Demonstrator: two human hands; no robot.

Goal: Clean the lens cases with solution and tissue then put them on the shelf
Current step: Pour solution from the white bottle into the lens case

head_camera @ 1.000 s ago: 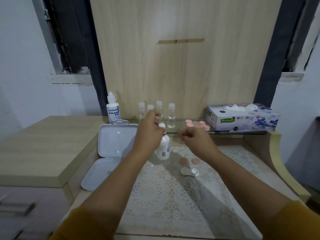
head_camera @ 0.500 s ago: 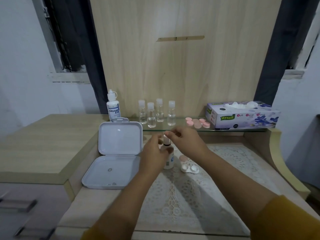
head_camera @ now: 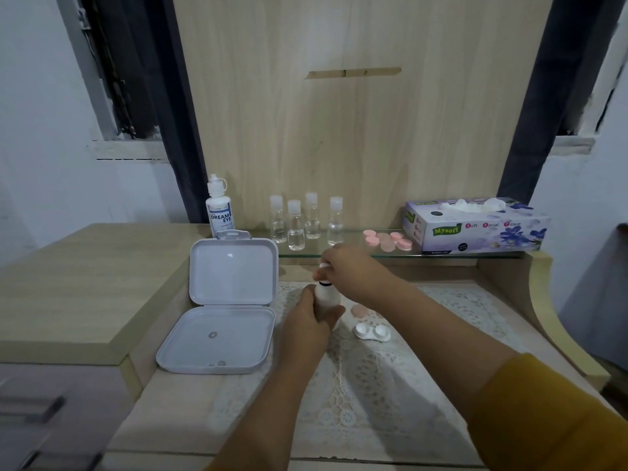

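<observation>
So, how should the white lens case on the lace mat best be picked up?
Pinch the white lens case across its narrow middle, between the two open cups, coming from above. It lies flat on the lace mat, so the sides offer little to grip.

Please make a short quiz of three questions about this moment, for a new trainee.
1. True or false: the white lens case on the lace mat is closed.
2. What does the left hand grip?
A. tissue box
B. small white bottle
C. storage box
3. How many small clear bottles stand on the glass shelf?

Key:
1. False, both cups are open.
2. B, the small white bottle; the right hand pinches its cap.
3. Four.
</observation>
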